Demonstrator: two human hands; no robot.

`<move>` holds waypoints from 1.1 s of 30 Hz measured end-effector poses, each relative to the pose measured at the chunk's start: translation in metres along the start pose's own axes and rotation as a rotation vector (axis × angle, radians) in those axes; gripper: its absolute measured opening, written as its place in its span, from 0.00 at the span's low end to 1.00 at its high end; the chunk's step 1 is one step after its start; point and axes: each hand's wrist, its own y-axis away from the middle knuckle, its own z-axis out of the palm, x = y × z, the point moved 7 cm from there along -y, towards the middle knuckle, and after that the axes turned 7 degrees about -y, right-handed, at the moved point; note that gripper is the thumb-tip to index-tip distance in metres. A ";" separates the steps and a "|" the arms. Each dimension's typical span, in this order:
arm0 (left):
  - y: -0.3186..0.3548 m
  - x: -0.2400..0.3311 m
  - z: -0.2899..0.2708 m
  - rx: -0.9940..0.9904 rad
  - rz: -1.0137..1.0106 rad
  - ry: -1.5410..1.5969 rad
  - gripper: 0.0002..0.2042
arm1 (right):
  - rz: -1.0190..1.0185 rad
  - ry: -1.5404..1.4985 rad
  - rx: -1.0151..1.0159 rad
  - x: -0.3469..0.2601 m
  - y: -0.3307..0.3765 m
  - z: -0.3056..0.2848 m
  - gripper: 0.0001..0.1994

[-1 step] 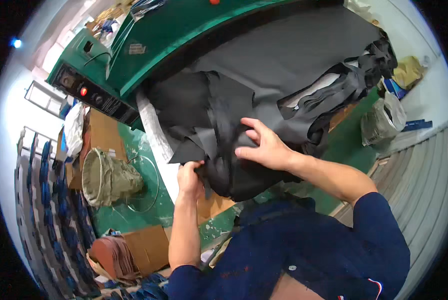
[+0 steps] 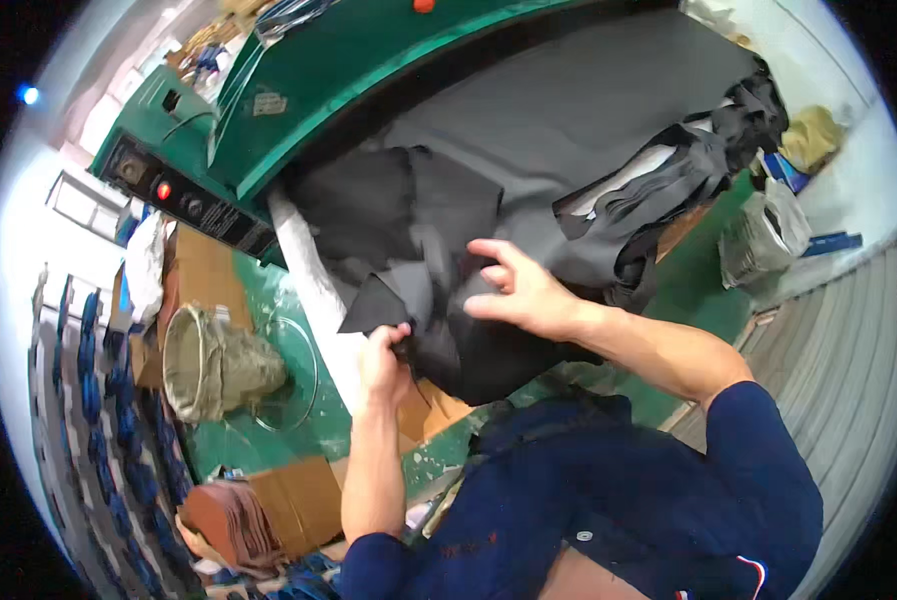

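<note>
Left hand [image 2: 383,355] is clenched on the lower edge of a dark grey cut piece [image 2: 438,300], pinching a flap of it between fingers and thumb, while the right hand [image 2: 523,290] rests loose and spread on top of the same piece, fingers splayed and gripping nothing. From where I stand the piece looks soft and limp, like thin fabric or leatherette: it droops over the near edge of the desk [image 2: 308,270] and folds on itself, so it seems light but floppy, likely to slide and crumple rather than hold a shape. Its edges and corners look the best places to take hold, with a flat palm to steady the middle. Around it lies a wide grey sheet [image 2: 568,120] spread over the desk, with a tangle of dark offcuts [image 2: 668,190] to the right. Beyond rises a green machine [image 2: 348,70], and down on the left floor sits a mesh basket [image 2: 203,365] beside cardboard [image 2: 293,505].
</note>
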 end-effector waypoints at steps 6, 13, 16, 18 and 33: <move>0.031 -0.004 0.049 -0.457 -0.243 0.164 0.20 | -0.678 0.812 -0.416 -0.039 0.032 0.137 0.26; 0.027 0.013 0.036 -0.395 0.322 -0.181 0.22 | -0.858 0.956 0.097 -0.100 0.019 0.055 0.09; 0.031 -0.003 0.016 -0.512 -0.244 0.508 0.18 | -0.336 1.029 0.468 -0.091 -0.001 -0.077 0.10; 0.039 -0.002 0.013 -0.454 -0.286 0.443 0.17 | 0.002 0.962 0.411 -0.063 -0.005 -0.129 0.11; 0.026 0.016 -0.013 -0.146 0.021 0.409 0.19 | 0.180 0.590 -0.307 -0.016 -0.034 -0.139 0.11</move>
